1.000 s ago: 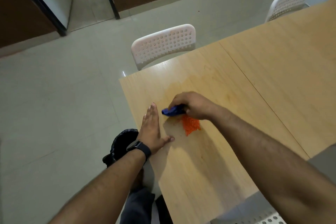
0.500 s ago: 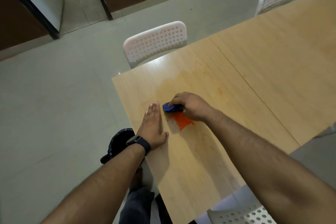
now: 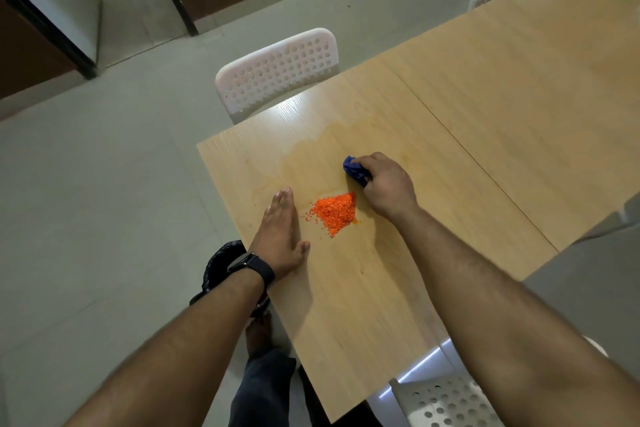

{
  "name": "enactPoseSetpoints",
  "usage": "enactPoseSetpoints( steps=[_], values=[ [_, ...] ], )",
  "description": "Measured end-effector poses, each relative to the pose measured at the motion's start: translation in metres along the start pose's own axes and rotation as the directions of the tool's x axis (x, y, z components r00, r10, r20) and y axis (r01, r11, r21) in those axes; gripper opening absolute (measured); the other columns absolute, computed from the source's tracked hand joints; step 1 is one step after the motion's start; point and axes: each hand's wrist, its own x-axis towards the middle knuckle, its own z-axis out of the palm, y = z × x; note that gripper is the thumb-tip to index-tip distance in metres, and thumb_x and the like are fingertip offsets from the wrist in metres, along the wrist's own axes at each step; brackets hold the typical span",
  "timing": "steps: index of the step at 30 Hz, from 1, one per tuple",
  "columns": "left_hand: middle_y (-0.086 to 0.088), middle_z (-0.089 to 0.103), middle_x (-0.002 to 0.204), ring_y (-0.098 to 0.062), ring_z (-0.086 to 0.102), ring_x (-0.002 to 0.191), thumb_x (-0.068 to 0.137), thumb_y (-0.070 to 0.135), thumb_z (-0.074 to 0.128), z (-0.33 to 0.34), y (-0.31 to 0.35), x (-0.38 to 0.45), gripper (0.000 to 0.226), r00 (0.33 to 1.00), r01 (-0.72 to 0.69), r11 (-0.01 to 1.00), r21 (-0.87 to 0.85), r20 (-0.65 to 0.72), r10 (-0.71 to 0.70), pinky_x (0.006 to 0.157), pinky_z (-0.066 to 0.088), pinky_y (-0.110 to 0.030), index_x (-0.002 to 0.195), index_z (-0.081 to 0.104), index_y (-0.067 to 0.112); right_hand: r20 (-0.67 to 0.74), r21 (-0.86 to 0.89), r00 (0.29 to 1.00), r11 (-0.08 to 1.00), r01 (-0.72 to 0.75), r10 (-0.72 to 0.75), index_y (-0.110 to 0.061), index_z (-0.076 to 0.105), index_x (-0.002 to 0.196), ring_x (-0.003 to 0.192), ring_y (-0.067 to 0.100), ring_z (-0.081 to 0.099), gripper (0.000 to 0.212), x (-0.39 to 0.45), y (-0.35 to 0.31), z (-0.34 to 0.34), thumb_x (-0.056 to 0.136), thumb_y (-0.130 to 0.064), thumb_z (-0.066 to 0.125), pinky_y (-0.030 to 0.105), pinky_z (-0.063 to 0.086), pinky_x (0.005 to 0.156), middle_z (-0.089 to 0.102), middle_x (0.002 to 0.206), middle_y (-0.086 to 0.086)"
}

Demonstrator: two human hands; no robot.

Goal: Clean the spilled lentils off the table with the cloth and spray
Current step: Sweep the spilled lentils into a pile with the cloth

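Lentils: a small heap of bright orange lentils (image 3: 335, 213) lies on the light wooden tabletop (image 3: 363, 305), near its left edge, with a few loose grains scattered at the heap's left and near sides.
Cloth: a crumpled dark blue cloth (image 3: 355, 172) sits on the tabletop just beyond the heap, on its far right side, not touching the grains.
Right hand (image 3: 388, 185): fingers curled over the blue cloth, gripping it against the wood.
Left hand (image 3: 280, 236): flat on the tabletop, fingers straight and together, thumb out to the side, just left of the heap; a black wristwatch (image 3: 254, 269) is on the wrist.
Wet patch: a darker damp area (image 3: 311, 152) spreads over the wood beyond the lentils and hands.
Bin: a black plastic bin bag (image 3: 221, 263) shows on the floor under the left wrist, beside the table edge.
Chairs: a white perforated plastic chair (image 3: 277, 69) stands at the far side; another (image 3: 446, 402) is at the near edge.
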Motion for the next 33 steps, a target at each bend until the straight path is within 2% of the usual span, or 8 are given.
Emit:
enactPoseSetpoints(
  steps=[4,8,12,13,16,20,30,33],
  values=[
    [-0.004,-0.004,0.174,-0.019,-0.007,0.16,0.093,0.03,0.074,0.001,0.001,-0.002,0.112,1.0,0.003,1.0,-0.012,-0.007,-0.003,0.127,-0.003,-0.03,0.165,-0.01,0.012,0.011,0.065,1.0,0.998,-0.005,0.004,-0.027,0.067,0.133,0.11,0.023,0.057,0.059,-0.025,-0.015,0.018,0.082,-0.001,0.053,0.035,0.045,0.082,0.063,0.115,-0.006],
    [-0.006,-0.001,0.175,-0.02,-0.005,0.161,0.094,0.03,0.073,0.001,0.001,-0.005,0.11,1.0,0.004,1.0,-0.015,-0.01,-0.004,0.128,-0.001,-0.031,0.165,-0.008,0.011,0.071,0.172,0.994,0.982,0.072,-0.085,-0.023,0.071,0.129,0.111,0.023,0.059,0.054,-0.041,-0.023,0.023,0.084,0.001,0.053,0.037,0.048,0.091,0.067,0.118,-0.001],
    [-0.005,0.001,0.174,-0.021,-0.002,0.161,0.095,0.031,0.073,0.001,0.001,-0.007,0.108,1.0,0.019,1.0,-0.012,-0.016,-0.02,0.126,-0.001,-0.03,0.166,-0.006,0.012,-0.075,0.265,0.997,0.964,-0.012,0.033,-0.016,0.07,0.132,0.113,0.011,0.055,0.056,-0.051,-0.013,0.006,0.085,0.008,0.052,0.007,0.035,0.087,0.067,0.129,0.002],
    [-0.005,0.002,0.175,-0.021,-0.002,0.161,0.095,0.03,0.072,0.001,0.0,-0.006,0.107,1.0,0.017,1.0,-0.013,-0.016,-0.017,0.126,-0.001,-0.03,0.166,-0.006,0.011,-0.124,0.259,0.989,0.965,-0.048,0.083,-0.015,0.069,0.134,0.113,0.013,0.056,0.055,-0.055,-0.007,0.003,0.087,0.008,0.051,0.007,0.034,0.086,0.066,0.129,0.003],
    [-0.007,0.003,0.174,-0.021,-0.003,0.161,0.095,0.029,0.072,0.004,-0.001,-0.005,0.107,1.0,0.014,1.0,-0.01,-0.021,-0.014,0.127,-0.001,-0.032,0.165,-0.006,0.01,-0.175,0.172,0.967,0.973,-0.154,0.184,-0.015,0.063,0.14,0.118,0.023,0.058,0.054,-0.07,0.007,0.003,0.092,0.003,0.048,0.027,0.043,0.094,0.063,0.131,0.003],
    [-0.008,0.003,0.174,-0.022,-0.003,0.161,0.095,0.029,0.072,0.006,-0.002,-0.004,0.107,1.0,0.012,1.0,-0.001,-0.021,-0.012,0.129,0.001,-0.034,0.165,-0.005,0.009,-0.182,0.132,0.962,0.975,-0.181,0.204,-0.016,0.061,0.143,0.117,0.027,0.058,0.056,-0.088,0.002,0.022,0.09,0.001,0.049,0.039,0.049,0.098,0.062,0.13,0.004],
    [-0.007,0.007,0.174,-0.021,0.0,0.161,0.095,0.028,0.073,0.0,-0.001,-0.01,0.104,0.999,0.004,0.998,-0.07,-0.035,-0.006,0.127,0.003,-0.032,0.166,-0.001,0.01,-0.173,0.338,0.918,0.897,-0.286,0.358,-0.014,0.066,0.134,0.101,0.021,0.056,0.044,-0.102,-0.049,0.057,0.095,-0.001,0.051,0.026,0.038,0.082,0.062,0.114,0.004],
    [-0.006,0.01,0.174,-0.02,0.004,0.161,0.094,0.027,0.075,-0.006,-0.003,-0.013,0.104,1.0,-0.003,0.994,-0.107,-0.001,0.003,0.127,0.009,-0.03,0.166,0.002,0.012,-0.225,0.449,0.879,0.845,-0.29,0.421,-0.013,0.07,0.127,0.1,0.022,0.059,0.036,-0.11,-0.055,0.058,0.097,-0.002,0.053,0.022,0.034,0.078,0.065,0.108,0.003]
  ],
)
